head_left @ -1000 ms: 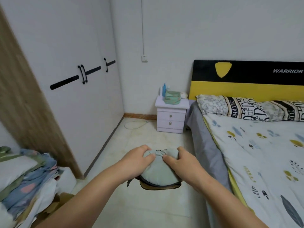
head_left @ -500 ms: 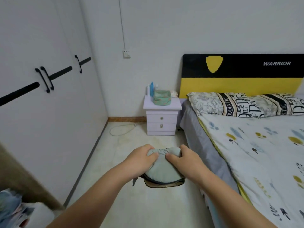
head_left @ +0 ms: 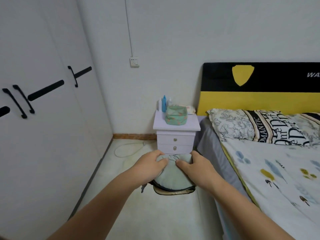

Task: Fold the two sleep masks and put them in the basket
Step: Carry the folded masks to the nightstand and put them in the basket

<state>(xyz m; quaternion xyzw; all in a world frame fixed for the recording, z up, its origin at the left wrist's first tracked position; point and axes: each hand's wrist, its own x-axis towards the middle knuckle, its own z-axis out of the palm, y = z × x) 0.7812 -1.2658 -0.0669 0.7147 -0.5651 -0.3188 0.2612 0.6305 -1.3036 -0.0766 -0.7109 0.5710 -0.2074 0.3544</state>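
I hold a stack of folded sleep masks (head_left: 173,177) in front of me above the floor: a pale green one on top, a tan one with dark trim showing beneath. My left hand (head_left: 150,166) grips the stack's left side and my right hand (head_left: 195,168) grips its right side, thumbs pressing on top. A green fabric basket (head_left: 176,116) with orange marks stands on the white nightstand (head_left: 176,134) straight ahead, beyond my hands.
White wardrobe doors (head_left: 52,118) with black handles run along the left. A bed (head_left: 270,170) with patterned sheet and pillows fills the right, under a black and yellow headboard. Bottles and a packet sit behind the basket. A white cable lies on the floor.
The view has turned and come closer to the nightstand; the clothes pile at left has left the view. Both hands keep the same hold on the masks.
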